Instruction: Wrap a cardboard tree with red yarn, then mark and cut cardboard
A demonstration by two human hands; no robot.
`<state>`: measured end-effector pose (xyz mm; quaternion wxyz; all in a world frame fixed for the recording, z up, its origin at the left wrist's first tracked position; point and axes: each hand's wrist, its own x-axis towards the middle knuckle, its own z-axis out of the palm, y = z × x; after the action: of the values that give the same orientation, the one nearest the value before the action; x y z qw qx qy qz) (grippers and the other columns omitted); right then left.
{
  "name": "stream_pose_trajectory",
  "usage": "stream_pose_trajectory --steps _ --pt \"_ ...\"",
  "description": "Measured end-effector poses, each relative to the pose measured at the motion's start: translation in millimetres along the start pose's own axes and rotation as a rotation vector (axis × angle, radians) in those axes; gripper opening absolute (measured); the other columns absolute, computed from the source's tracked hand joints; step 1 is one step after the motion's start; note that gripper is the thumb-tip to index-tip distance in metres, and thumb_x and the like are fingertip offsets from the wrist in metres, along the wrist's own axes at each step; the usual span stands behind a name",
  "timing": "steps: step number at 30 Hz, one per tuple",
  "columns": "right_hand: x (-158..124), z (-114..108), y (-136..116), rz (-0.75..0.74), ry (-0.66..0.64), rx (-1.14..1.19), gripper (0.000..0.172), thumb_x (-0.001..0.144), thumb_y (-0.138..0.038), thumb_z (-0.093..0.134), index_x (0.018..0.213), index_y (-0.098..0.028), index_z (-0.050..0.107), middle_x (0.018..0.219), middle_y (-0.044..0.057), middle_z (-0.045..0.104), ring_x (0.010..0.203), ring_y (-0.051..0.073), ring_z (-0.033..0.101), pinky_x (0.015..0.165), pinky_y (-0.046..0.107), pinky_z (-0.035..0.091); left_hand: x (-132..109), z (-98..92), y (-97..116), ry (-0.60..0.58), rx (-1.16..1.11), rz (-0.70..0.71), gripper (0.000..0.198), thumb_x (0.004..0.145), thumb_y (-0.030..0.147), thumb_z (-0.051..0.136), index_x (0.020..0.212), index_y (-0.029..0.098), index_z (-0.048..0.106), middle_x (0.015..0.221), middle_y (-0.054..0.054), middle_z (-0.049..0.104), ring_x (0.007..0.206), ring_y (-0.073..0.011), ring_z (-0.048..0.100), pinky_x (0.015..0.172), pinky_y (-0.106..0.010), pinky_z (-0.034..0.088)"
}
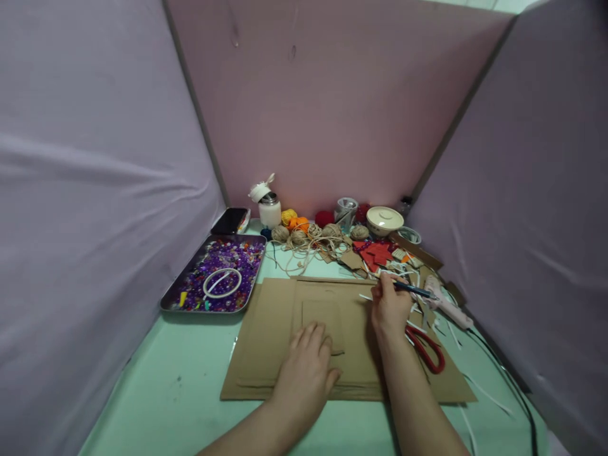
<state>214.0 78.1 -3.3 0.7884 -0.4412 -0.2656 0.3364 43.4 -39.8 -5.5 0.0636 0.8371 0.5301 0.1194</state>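
My left hand [306, 370] lies flat, fingers together, on a small cardboard rectangle [323, 316] that rests on larger stacked cardboard sheets [266, 342]. My right hand [389, 307] holds a dark blue pen [413, 289] over the right part of the cardboard, its tip pointing right. Red-handled scissors [427, 348] lie on the cardboard just right of my right wrist.
A metal tray [171, 297] of purple beads with a white ring sits at the left. At the back stand a white flask [270, 209], yarn and twine balls [297, 231], a cream bowl [384, 220], red scraps [375, 253]. A glue gun [449, 307] with a cable lies right. Lilac partition walls enclose the table.
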Motion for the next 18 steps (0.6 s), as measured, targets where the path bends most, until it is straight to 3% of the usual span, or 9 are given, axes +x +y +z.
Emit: stream_pose_trajectory --steps 5,10,18 --pt "-3.5 -5.2 -10.6 -0.021 -0.016 0.024 0.03 0.07 -0.037 0.071 0.078 -0.019 0.049 0.052 -0.01 0.039 0.045 0.006 0.033 0.043 0.017 0.027 -4.9 -12.5 -2.6 -0.047 0.015 0.029 0.041 0.082 0.035 0.056 0.117 0.014 0.058 0.132 -0.013 0.051 0.124 -0.0286 0.044 0.103 -0.044 0.036" --pt "-21.0 -4.3 -15.5 0.052 -0.226 -0.216 0.029 0.072 -0.039 0.07 0.074 -0.019 0.049 0.049 -0.009 0.04 0.044 0.007 0.034 0.042 0.018 0.026 13.4 -24.0 -22.1 -0.077 0.078 0.067 0.039 0.084 0.03 0.053 0.117 0.009 0.058 0.131 -0.015 0.052 0.122 -0.0288 0.046 0.102 -0.043 0.037" --pt "-42.0 12.8 -2.6 0.053 -0.519 -0.612 0.019 0.078 -0.039 0.062 0.082 -0.02 0.062 0.072 0.0 0.062 0.066 0.017 0.056 0.06 0.025 0.044 33.3 -0.2 -40.7 -0.032 0.129 0.142 0.045 0.083 0.035 0.055 0.118 0.007 0.058 0.127 -0.017 0.055 0.116 -0.0294 0.051 0.099 -0.042 0.041"
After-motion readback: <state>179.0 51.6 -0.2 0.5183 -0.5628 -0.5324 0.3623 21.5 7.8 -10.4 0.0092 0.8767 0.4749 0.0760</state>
